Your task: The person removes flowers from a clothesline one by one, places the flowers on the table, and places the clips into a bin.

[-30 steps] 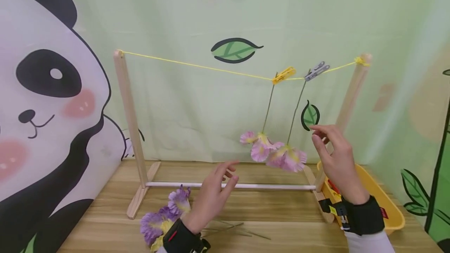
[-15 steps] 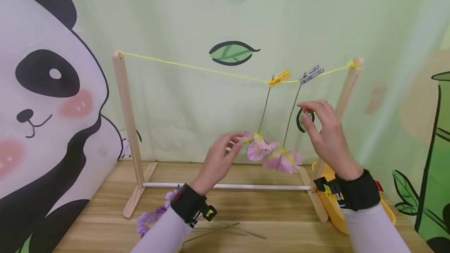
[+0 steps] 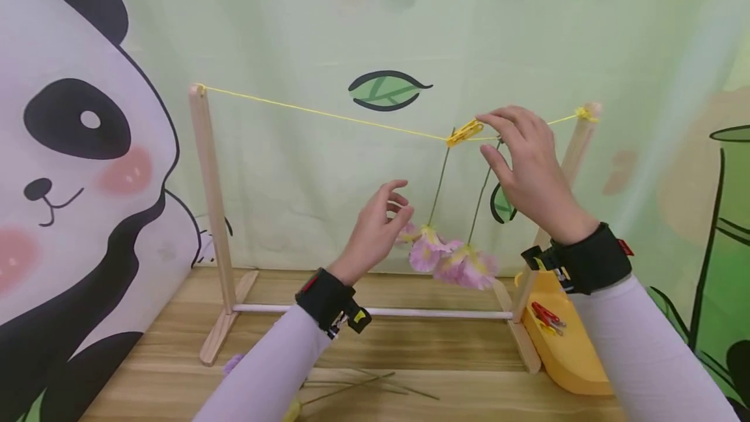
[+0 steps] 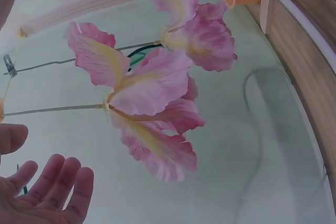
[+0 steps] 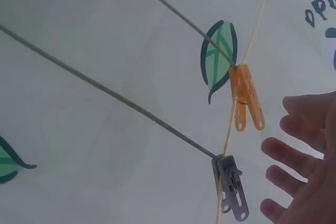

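Your right grip (image 3: 527, 161) is parted, empty, beside the yellow clothespin (image 3: 464, 133) on the line (image 3: 328, 114). Your left grip (image 3: 375, 230) is relaxed, empty, near two pink flowers (image 3: 430, 253) hanging from that and the grey clothespin (image 5: 229, 186).

In head view, right hand (image 3: 530, 165) obscures grey clothespin (image 5: 228, 170)

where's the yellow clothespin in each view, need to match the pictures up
Head: the yellow clothespin is right of centre, beside the fingertips of the right hand.
Left wrist: just a sliver, cut off at the left edge about midway down.
Right wrist: right of centre, looking orange, above the grey clothespin in the picture.
Shared landmark: the yellow string, visible in all three views.
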The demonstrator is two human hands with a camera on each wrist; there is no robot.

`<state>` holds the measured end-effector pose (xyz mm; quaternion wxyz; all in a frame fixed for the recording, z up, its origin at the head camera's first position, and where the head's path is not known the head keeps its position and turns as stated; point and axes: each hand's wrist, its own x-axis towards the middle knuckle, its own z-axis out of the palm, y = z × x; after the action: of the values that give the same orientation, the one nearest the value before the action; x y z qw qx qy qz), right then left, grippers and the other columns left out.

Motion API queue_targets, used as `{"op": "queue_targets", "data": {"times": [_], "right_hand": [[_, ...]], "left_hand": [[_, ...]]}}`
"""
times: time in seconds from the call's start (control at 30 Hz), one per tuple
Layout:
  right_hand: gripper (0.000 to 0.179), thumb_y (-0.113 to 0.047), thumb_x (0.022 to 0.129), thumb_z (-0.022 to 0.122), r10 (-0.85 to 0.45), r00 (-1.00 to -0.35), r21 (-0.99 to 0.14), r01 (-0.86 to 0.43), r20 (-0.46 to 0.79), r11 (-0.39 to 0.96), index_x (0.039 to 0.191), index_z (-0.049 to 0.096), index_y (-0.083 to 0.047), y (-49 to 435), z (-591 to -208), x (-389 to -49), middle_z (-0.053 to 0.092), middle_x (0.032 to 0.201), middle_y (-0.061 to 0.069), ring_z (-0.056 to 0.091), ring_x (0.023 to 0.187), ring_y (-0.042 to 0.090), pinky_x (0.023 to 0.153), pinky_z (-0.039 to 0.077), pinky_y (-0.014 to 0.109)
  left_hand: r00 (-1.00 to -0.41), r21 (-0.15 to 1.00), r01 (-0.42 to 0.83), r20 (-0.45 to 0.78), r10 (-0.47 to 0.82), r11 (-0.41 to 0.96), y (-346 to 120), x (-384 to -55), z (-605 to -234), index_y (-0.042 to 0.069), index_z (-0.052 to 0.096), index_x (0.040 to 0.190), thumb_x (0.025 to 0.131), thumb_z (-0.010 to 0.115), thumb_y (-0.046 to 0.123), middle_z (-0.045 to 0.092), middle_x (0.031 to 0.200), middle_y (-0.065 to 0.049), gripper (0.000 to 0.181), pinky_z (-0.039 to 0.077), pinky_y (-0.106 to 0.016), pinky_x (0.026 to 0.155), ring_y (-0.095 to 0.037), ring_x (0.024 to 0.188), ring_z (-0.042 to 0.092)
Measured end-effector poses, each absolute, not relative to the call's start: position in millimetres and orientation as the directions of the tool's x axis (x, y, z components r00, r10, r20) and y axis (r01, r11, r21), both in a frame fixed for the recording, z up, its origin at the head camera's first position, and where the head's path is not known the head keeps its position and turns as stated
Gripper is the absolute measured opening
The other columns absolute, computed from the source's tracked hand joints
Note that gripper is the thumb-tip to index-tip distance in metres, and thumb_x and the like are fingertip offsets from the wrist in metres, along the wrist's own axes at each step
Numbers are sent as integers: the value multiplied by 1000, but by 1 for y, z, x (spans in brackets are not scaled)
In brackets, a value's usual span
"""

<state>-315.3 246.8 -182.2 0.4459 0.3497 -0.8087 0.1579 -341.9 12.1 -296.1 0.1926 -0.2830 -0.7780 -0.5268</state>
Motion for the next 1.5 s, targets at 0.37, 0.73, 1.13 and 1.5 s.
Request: {"op": "queue_targets", "data": {"times": [0.37, 0.73, 1.13, 1.5], "right_hand": [[41, -17, 99, 55, -520, -628, 56, -605, 579, 794, 137, 48, -3, 242, -140, -332, 48, 136, 25, 26, 137, 42, 112, 13, 59], [32, -16, 99, 54, -535, -694, 74, -576, 482, 814, 129, 57, -5, 236, -128, -333, 56, 126, 22, 36, 124, 45, 104, 18, 64], [23, -12, 96, 58, -524, -746, -4, -576, 410, 817, 116, 67, -4, 236, -122, -340, 63, 112, 17, 40, 111, 39, 91, 25, 60], [5, -1, 85, 69, -496, -621, 23, -611, 607, 792, 90, 71, 0, 235, -124, -345, 62, 84, 12, 42, 90, 31, 84, 23, 51]], "left_hand": [[-742, 637, 667, 618, 260, 387, 37, -355, -301, 18, 22, 151, 97, 58, 21, 45, 136, -16, 65, 42, -44, 99, -24, 120, 45], [-719, 654, 695, 638, 277, 297, 59, -359, -298, 14, 31, 147, 97, 55, 10, 55, 124, -13, 56, 47, -42, 95, -25, 113, 54], [-699, 613, 703, 689, 191, 360, 63, -358, -298, 20, 44, 139, 96, 55, 4, 66, 100, -5, 47, 54, -25, 78, -15, 92, 65], [-681, 590, 720, 704, 202, 366, 61, -358, -293, 21, 48, 136, 95, 57, 2, 67, 97, -4, 46, 54, -22, 73, -12, 86, 65]]}}
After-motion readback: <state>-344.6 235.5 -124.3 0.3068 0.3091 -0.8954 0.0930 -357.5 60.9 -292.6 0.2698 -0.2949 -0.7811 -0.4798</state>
